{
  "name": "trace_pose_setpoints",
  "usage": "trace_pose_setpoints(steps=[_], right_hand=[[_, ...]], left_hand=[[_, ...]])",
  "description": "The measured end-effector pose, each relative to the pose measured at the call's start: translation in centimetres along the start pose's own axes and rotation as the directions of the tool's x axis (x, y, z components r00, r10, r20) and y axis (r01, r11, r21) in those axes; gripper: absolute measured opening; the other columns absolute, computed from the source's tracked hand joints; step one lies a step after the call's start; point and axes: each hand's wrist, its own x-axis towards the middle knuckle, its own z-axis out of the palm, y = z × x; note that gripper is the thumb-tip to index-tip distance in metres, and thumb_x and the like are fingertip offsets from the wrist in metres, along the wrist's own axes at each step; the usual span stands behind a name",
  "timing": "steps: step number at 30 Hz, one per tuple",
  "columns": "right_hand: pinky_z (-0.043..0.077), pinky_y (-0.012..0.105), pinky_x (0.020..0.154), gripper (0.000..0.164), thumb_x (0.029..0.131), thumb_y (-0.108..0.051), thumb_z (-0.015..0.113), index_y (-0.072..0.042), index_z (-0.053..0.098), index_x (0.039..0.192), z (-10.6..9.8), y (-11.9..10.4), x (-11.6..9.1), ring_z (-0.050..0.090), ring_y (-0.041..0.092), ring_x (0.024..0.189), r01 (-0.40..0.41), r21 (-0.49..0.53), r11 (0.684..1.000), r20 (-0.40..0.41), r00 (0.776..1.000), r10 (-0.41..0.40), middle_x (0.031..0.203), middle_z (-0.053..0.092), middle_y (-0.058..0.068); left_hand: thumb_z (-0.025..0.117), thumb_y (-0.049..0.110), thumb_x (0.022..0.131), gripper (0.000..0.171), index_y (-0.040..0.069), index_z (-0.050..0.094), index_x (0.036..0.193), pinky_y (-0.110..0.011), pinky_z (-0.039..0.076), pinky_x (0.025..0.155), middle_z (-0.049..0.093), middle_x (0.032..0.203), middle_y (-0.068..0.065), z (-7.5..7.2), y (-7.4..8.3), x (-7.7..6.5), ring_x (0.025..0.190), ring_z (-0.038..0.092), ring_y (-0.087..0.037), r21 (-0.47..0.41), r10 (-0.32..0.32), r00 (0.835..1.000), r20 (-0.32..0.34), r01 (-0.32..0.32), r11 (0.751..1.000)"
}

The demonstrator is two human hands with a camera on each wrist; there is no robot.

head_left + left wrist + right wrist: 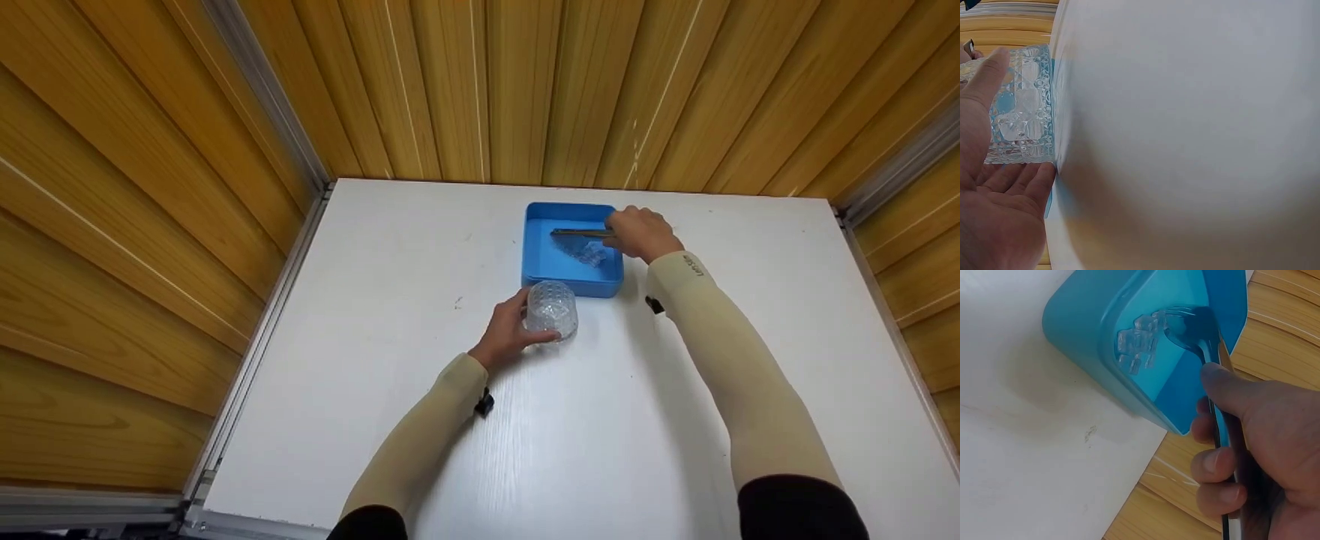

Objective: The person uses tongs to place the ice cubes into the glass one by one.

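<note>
My left hand grips a clear patterned glass standing on the white table, just in front of a blue box. In the left wrist view, the thumb lies along one side of the glass and the fingers on the other, close to the tabletop. Over the far right side of the box, my right hand holds metal tongs. The fork-shaped end of the tongs is inside the box, beside a cluster of clear ice-like cubes.
The white table meets a wood-patterned wall behind the box. Metal frame rails run along the left side. Dark wrist cameras sit on both sleeves.
</note>
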Motion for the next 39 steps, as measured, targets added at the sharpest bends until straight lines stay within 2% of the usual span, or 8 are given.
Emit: trace_pose_setpoints(steps=[9,17,26,35,39], right_hand=[[0.057,0.055,0.089,0.033,0.100,-0.016,0.069,0.003,0.068,0.127,0.2,-0.3,0.2,0.067,0.034,0.091,-0.001,0.027,1.000,-0.021,1.000,0.002,0.108,0.071,0.022],[0.054,0.058,0.095,0.038,0.102,-0.016,0.066,0.003,0.064,0.134,0.5,0.0,0.3,0.064,0.040,0.106,-0.066,0.090,0.994,0.026,0.998,0.064,0.120,0.067,0.025],[0.052,0.060,0.099,0.041,0.101,-0.017,0.067,0.003,0.062,0.137,0.7,0.1,0.4,0.064,0.042,0.110,-0.104,0.124,0.987,0.045,0.994,0.099,0.122,0.066,0.026],[0.055,0.056,0.094,0.037,0.102,-0.018,0.066,0.002,0.064,0.134,1.0,0.4,0.3,0.066,0.037,0.102,-0.074,0.091,0.993,0.036,0.997,0.071,0.116,0.069,0.022],[0.054,0.057,0.095,0.038,0.103,-0.019,0.066,0.002,0.064,0.134,0.9,0.7,0.1,0.064,0.037,0.103,-0.070,0.110,0.991,0.034,0.997,0.067,0.117,0.068,0.023]], left_hand=[[0.093,0.038,0.075,0.095,0.013,0.045,0.153,-0.026,0.046,0.109,0.060,0.142,-0.002,-0.2,0.3,0.2,0.131,0.055,-0.013,-0.005,-0.027,1.000,-0.001,0.027,1.000],[0.093,0.040,0.075,0.094,0.014,0.046,0.152,-0.029,0.046,0.109,0.061,0.142,-0.001,-0.2,0.3,0.1,0.131,0.055,-0.014,-0.009,-0.043,0.999,-0.004,0.043,0.999],[0.094,0.039,0.073,0.095,0.014,0.046,0.152,-0.031,0.047,0.109,0.061,0.141,0.000,-0.2,0.4,0.1,0.131,0.056,-0.015,-0.026,-0.056,0.998,-0.006,0.056,0.998],[0.093,0.040,0.074,0.095,0.014,0.045,0.152,-0.029,0.045,0.110,0.060,0.142,0.000,-0.1,0.2,0.0,0.132,0.055,-0.015,-0.017,-0.055,0.998,0.000,0.055,0.998],[0.093,0.040,0.075,0.094,0.014,0.046,0.152,-0.030,0.045,0.110,0.060,0.142,0.001,-0.1,0.2,-0.1,0.132,0.055,-0.014,-0.018,-0.058,0.998,0.002,0.058,0.998]])
